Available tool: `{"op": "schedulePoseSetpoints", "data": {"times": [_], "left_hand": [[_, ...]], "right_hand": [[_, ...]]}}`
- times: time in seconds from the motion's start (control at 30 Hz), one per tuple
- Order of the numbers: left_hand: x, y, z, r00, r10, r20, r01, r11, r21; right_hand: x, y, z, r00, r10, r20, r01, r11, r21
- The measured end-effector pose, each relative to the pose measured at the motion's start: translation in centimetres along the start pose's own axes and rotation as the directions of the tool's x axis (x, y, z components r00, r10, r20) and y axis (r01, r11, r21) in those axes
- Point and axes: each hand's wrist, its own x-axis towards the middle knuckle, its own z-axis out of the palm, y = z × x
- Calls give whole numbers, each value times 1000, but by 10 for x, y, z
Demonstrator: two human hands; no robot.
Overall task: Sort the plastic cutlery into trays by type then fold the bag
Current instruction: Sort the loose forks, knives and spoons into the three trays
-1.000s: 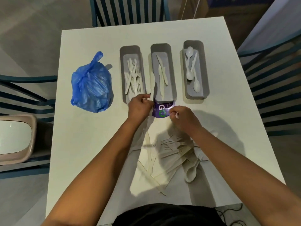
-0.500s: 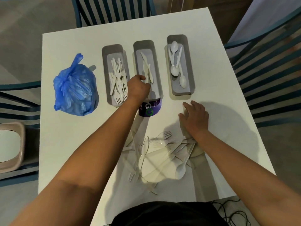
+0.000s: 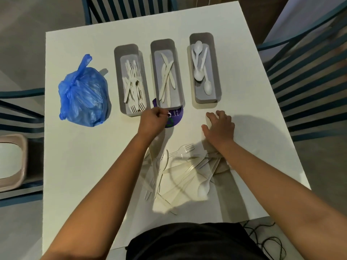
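White table (image 3: 78, 166) fills most of the view, with dark blue slatted chairs (image 3: 308, 76) around it and a beige bin (image 3: 11, 162) at its left edge. Near the far left of the tabletop sits a knotted blue bag (image 3: 84, 96). Beside it stand three grey trays in a row: the left tray (image 3: 118, 76) holds forks, the middle tray (image 3: 154, 72) holds knives crossed over one another, and the right tray (image 3: 216, 76) holds spoons. Closer to the person lies a clear bag (image 3: 180, 194) with a purple printed label (image 3: 175, 117), its label end touching the near end of the middle tray, and a loose pile of white cutlery (image 3: 184, 166) rests on and in it. Left hand (image 3: 152, 121) is curled at the label, pinching the bag's edge just below the fork tray. Right hand (image 3: 219, 126) lies palm down on the table beside the pile, fingers loosely bent and holding nothing.
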Motion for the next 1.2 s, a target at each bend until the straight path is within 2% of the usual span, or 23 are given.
{"op": "schedulePoseSetpoints", "data": {"times": [0.1, 0.2, 0.27, 0.3, 0.47, 0.73, 0.8, 0.9, 0.97, 1.03, 1.07, 1.13, 1.2], "left_hand": [[-17, -22, 8, 995, -63, 83, 44, 975, 216], [-31, -36, 11, 950, -194, 245, 28, 835, 550], [-42, -37, 13, 876, -307, 373, -50, 711, 702], [-46, -40, 16, 861, -327, 390, -79, 671, 737], [-67, -53, 27, 967, -166, 194, -21, 704, 710], [-82, -50, 27, 988, -43, 152, -73, 727, 683], [-81, -50, 22, 989, -55, 138, -45, 775, 630], [-74, -51, 12, 989, -65, 134, -4, 887, 462], [-68, -53, 6, 986, -75, 148, 27, 951, 308], [-66, -53, 2, 970, -134, 204, 122, 990, 72], [-66, -52, 0, 949, -176, 262, 205, 975, -88], [-68, -49, -3, 893, -210, 397, 364, 856, -366], [-69, -46, -4, 861, -207, 464, 445, 749, -491]], "right_hand": [[-10, -11, 1, 981, -187, -47, 190, 978, 81], [-23, -28, 4, 910, -392, 134, 356, 905, 234], [-31, -38, 6, 861, -448, 240, 397, 888, 233], [-35, -41, 8, 852, -446, 273, 401, 893, 206], [-46, -46, 17, 859, -413, 303, 400, 910, 108], [-51, -49, 9, 881, -369, 298, 376, 926, 34], [-51, -48, 6, 892, -339, 299, 338, 940, 56], [-50, -45, 2, 915, -318, 247, 318, 947, 43], [-49, -43, 2, 927, -320, 195, 324, 946, 13], [-48, -39, 1, 937, -315, 153, 322, 946, -27], [-48, -36, 1, 941, -309, 138, 317, 947, -42], [-47, -31, -1, 949, -297, 110, 305, 950, -63], [-46, -27, -4, 952, -296, 83, 302, 949, -87]]}}
